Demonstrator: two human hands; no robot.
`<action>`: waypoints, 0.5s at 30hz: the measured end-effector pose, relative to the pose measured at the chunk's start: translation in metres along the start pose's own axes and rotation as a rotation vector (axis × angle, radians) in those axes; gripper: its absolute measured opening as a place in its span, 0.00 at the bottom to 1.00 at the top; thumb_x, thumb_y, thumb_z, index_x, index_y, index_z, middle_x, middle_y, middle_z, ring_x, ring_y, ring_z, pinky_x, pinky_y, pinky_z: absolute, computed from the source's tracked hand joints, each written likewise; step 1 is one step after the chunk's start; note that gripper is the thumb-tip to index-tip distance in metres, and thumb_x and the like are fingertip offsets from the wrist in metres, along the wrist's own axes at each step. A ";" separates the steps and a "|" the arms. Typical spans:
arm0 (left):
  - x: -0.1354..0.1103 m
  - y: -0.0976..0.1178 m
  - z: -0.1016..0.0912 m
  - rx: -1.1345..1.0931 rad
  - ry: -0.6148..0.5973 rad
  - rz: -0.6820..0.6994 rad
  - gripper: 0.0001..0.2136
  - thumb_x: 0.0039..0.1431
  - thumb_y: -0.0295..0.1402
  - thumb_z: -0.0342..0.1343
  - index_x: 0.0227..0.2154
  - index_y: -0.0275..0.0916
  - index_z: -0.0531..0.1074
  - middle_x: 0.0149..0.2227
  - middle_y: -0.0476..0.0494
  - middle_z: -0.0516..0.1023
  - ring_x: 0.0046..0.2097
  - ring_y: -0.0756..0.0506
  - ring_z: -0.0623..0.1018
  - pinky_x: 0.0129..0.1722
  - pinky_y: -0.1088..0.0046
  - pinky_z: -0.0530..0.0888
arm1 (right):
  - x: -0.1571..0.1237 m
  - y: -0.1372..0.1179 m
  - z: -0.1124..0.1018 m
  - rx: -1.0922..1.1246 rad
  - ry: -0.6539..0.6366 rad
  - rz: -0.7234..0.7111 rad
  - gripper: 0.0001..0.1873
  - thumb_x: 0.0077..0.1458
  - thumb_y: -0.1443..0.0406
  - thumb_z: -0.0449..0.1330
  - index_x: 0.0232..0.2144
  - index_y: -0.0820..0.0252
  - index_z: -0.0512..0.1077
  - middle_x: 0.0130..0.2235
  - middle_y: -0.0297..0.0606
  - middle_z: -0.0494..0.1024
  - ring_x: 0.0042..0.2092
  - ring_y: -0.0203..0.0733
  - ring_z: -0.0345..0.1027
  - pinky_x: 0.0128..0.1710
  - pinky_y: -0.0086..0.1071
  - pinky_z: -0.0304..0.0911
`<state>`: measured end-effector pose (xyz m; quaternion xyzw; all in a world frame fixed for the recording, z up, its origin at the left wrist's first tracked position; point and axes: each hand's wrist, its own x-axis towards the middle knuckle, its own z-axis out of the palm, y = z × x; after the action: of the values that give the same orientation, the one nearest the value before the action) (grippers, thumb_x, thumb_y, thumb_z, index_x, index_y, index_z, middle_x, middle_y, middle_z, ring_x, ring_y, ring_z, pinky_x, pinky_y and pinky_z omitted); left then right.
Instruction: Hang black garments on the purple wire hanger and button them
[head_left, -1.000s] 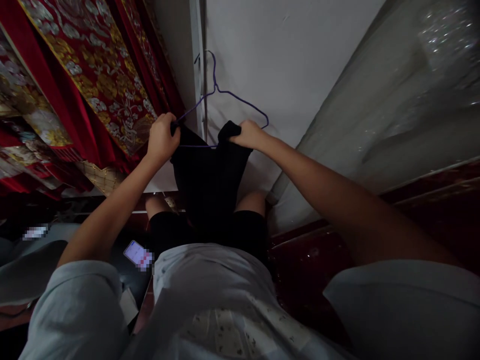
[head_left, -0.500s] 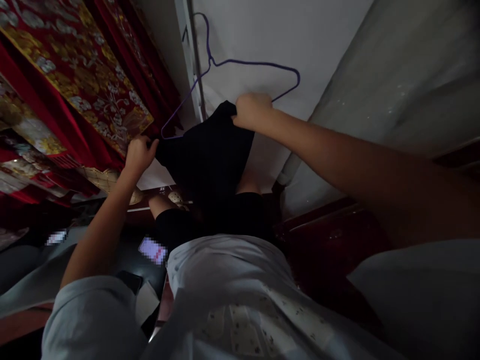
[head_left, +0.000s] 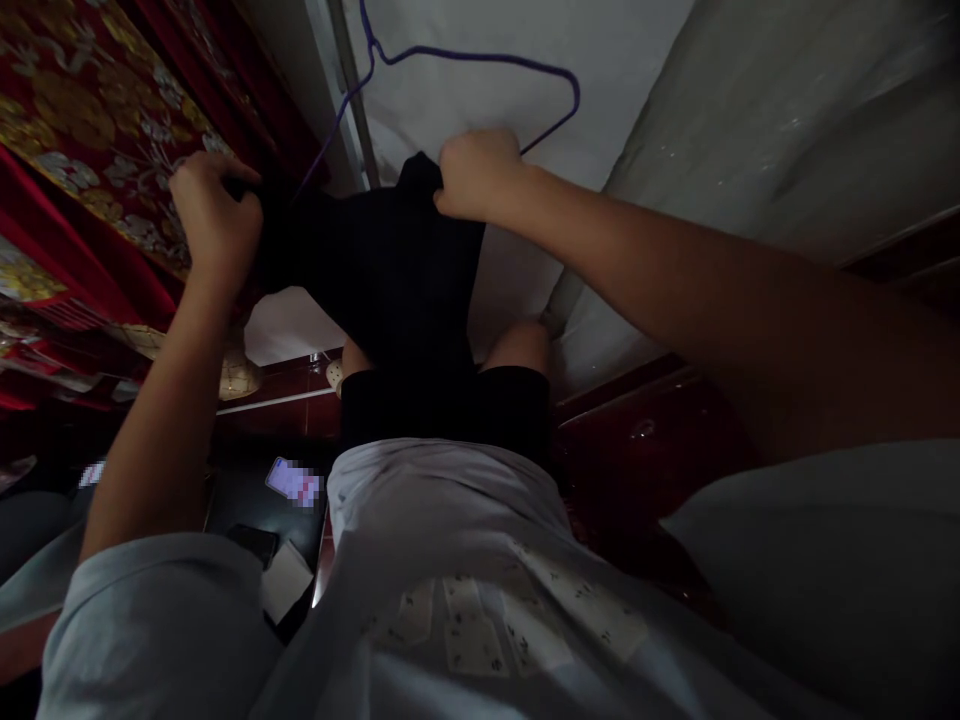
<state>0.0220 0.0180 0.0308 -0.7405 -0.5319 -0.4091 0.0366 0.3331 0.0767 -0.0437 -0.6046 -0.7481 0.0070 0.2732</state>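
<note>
A black garment point(head_left: 390, 265), its exact kind not clear in the dim light, is stretched between my hands above my knees. My left hand point(head_left: 216, 215) pinches its left end, pulled out to the side. Closed in a fist, my right hand point(head_left: 478, 175) grips a bunched upper edge of the cloth. A purple wire hanger point(head_left: 480, 56) stands behind the garment, its left arm running down to the dark cloth and its right arm passing behind my right hand. Whether the right hand also holds the hanger's lower bar is hidden.
Red cloth with gold and silver embroidery point(head_left: 90, 90) hangs at the left. A lit phone point(head_left: 289, 480), a dark flat object point(head_left: 255, 543) and a white paper-like piece point(head_left: 287, 580) lie on a black surface. Greyish sheeting point(head_left: 765, 120) covers the right side. A pale shoe point(head_left: 334, 376) shows on the floor.
My left hand has moved left and up, drawing out the garment's left end. The hanger, garment and right hand appear higher and slightly left as the view shifted.
</note>
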 end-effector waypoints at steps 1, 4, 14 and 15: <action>0.002 -0.001 -0.004 0.012 -0.006 -0.012 0.02 0.58 0.26 0.62 0.34 0.37 0.78 0.40 0.44 0.78 0.53 0.36 0.73 0.64 0.56 0.65 | -0.003 -0.006 -0.007 -0.048 -0.033 0.031 0.12 0.57 0.67 0.70 0.30 0.66 0.69 0.38 0.50 0.74 0.56 0.70 0.71 0.57 0.60 0.66; 0.008 -0.004 -0.011 -0.030 -0.038 -0.057 0.05 0.57 0.32 0.63 0.36 0.37 0.79 0.37 0.45 0.82 0.54 0.34 0.76 0.57 0.56 0.69 | -0.017 -0.023 -0.019 -0.169 -0.082 0.024 0.07 0.60 0.68 0.65 0.34 0.68 0.73 0.42 0.52 0.76 0.56 0.70 0.72 0.56 0.58 0.68; 0.048 0.008 0.037 -0.365 -0.066 -0.204 0.18 0.56 0.48 0.62 0.45 0.47 0.81 0.48 0.47 0.84 0.56 0.38 0.79 0.55 0.56 0.73 | -0.043 -0.030 -0.014 -0.135 -0.176 -0.117 0.18 0.67 0.58 0.54 0.48 0.63 0.77 0.47 0.54 0.81 0.56 0.62 0.72 0.54 0.50 0.66; 0.049 0.007 0.043 -0.332 -0.061 -0.186 0.18 0.57 0.46 0.62 0.48 0.45 0.80 0.49 0.46 0.83 0.56 0.39 0.78 0.57 0.58 0.72 | -0.045 -0.030 -0.014 -0.138 -0.179 -0.133 0.18 0.68 0.57 0.54 0.49 0.63 0.77 0.48 0.54 0.81 0.56 0.62 0.72 0.54 0.49 0.66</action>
<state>0.0569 0.0733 0.0359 -0.6961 -0.5243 -0.4701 -0.1401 0.3168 0.0235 -0.0394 -0.5681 -0.8066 -0.0084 0.1630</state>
